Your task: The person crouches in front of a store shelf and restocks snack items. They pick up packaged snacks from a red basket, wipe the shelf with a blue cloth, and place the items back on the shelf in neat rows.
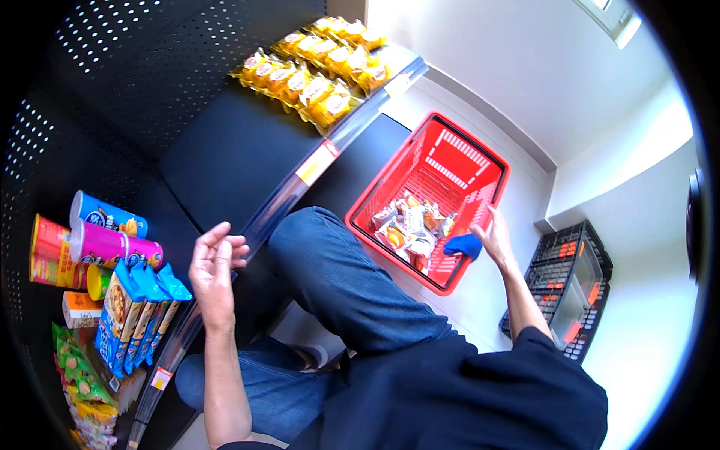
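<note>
My left hand (216, 268) is raised at the black shelf's front edge, fingers loosely bent and apart, with nothing in it. Beside it on the shelf stand several blue cookie packs (142, 311). My right hand (495, 240) is at the right rim of a red shopping basket (367, 212), thumb and forefinger spread. Just by its thumb is a bunched blue thing (463, 246), perhaps cloth; whether they touch is unclear. Small wrapped snacks (411, 229) lie in a heap at the basket's bottom. The hand's other fingers are partly hidden.
Rows of yellow-wrapped snacks (307, 88) fill the shelf's far end. Coloured canisters (112, 244), a small orange-and-white box (81, 309) and green bags (79, 367) are at the left. A black crate (551, 277) stands by the wall. My bent knee (319, 247) is between shelf and basket.
</note>
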`<move>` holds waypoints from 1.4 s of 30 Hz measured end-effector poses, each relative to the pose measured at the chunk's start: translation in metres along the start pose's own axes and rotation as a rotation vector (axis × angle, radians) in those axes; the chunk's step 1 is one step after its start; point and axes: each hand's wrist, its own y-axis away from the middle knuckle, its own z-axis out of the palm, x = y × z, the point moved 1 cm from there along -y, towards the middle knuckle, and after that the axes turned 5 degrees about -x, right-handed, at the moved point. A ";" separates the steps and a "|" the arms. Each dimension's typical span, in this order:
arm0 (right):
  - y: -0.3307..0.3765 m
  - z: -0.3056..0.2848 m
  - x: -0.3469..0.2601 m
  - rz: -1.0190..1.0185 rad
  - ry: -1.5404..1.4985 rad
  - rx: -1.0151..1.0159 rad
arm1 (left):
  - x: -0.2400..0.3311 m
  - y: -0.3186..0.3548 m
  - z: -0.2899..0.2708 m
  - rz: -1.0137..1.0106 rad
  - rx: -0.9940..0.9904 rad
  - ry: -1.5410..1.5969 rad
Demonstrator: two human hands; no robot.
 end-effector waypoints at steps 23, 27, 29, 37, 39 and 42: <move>-0.035 -0.019 -0.248 -0.203 -0.760 -0.290 | -0.026 0.009 -0.004 -0.045 0.011 0.032; -0.050 0.029 -0.317 -0.351 -0.801 -0.306 | -0.030 0.006 -0.010 -0.036 0.051 0.035; -0.050 0.056 -0.337 -0.372 -0.842 -0.349 | -0.034 0.002 -0.009 -0.041 0.058 0.037; -0.065 0.068 -0.336 -0.273 -0.970 -0.208 | -0.036 -0.010 0.002 -0.034 0.072 -0.010; -0.085 0.074 -0.322 -0.233 -0.973 -0.164 | -0.034 -0.012 0.006 -0.039 0.080 -0.032; -0.118 0.072 -0.301 -0.190 -1.045 -0.110 | -0.032 -0.015 0.010 -0.036 0.088 -0.046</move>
